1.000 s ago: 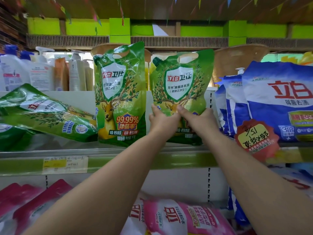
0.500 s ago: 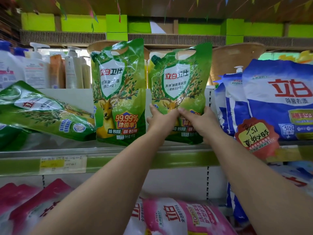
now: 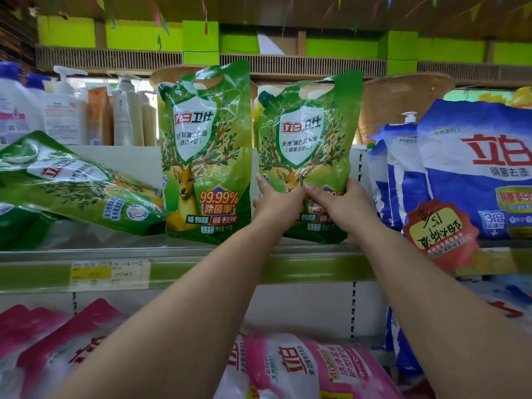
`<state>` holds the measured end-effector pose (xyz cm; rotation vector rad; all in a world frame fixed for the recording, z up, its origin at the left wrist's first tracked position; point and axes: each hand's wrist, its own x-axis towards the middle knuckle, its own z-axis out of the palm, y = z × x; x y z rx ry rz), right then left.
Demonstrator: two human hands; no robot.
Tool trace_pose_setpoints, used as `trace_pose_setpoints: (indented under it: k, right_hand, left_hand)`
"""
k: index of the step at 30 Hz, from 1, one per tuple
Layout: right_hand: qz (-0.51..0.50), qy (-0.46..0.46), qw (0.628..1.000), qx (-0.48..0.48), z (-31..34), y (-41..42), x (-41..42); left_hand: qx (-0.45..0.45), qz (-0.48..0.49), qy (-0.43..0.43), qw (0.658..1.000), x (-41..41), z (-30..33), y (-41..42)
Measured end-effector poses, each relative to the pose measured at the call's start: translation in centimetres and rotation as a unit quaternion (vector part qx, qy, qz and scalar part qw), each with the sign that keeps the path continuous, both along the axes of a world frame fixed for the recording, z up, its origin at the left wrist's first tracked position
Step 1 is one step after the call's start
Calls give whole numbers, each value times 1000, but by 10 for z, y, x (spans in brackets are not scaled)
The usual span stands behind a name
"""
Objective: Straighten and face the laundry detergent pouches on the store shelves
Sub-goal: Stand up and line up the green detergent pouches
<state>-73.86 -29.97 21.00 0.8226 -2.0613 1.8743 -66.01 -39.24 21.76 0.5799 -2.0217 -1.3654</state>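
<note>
A green detergent pouch [image 3: 308,136] with a deer and shield print stands on the upper shelf [image 3: 201,273], leaning slightly right. My left hand [image 3: 275,204] grips its lower left part and my right hand [image 3: 344,210] grips its lower right edge, the fingertips meeting on the front. Left of it a matching green pouch [image 3: 204,156] stands upright, facing front. Further left another green pouch [image 3: 77,185] lies tipped over on its side, on top of more green pouches.
Blue detergent bags [image 3: 475,168] stand close to the right of the held pouch, with a red price tag [image 3: 437,234] hanging in front. Pump bottles [image 3: 66,108] stand behind at the left. Pink pouches [image 3: 302,367] lie on the shelf below.
My right hand has slid out to the pouch's right edge. The held pouch has shifted slightly and stands a little straighter.
</note>
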Motion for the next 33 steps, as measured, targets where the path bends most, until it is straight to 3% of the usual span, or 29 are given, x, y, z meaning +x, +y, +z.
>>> trace_pose_setpoints:
  k: [9,24,29,33]
  right_hand:
    - [5,-12,1000,-9,-1,1,1]
    - [-85,59,991,-80,-4,3,12]
    - [-165,155,963,-143,-3,6,26]
    - [-129,194,955,-183,5,2,48]
  left_hand:
    - [-5,12,-2,1000,3,0,4]
    - [-136,8,-30,990,31,-2,16]
    - [-211,0,13,977,54,-1,21]
    - [-236,19,97,967,75,3,12]
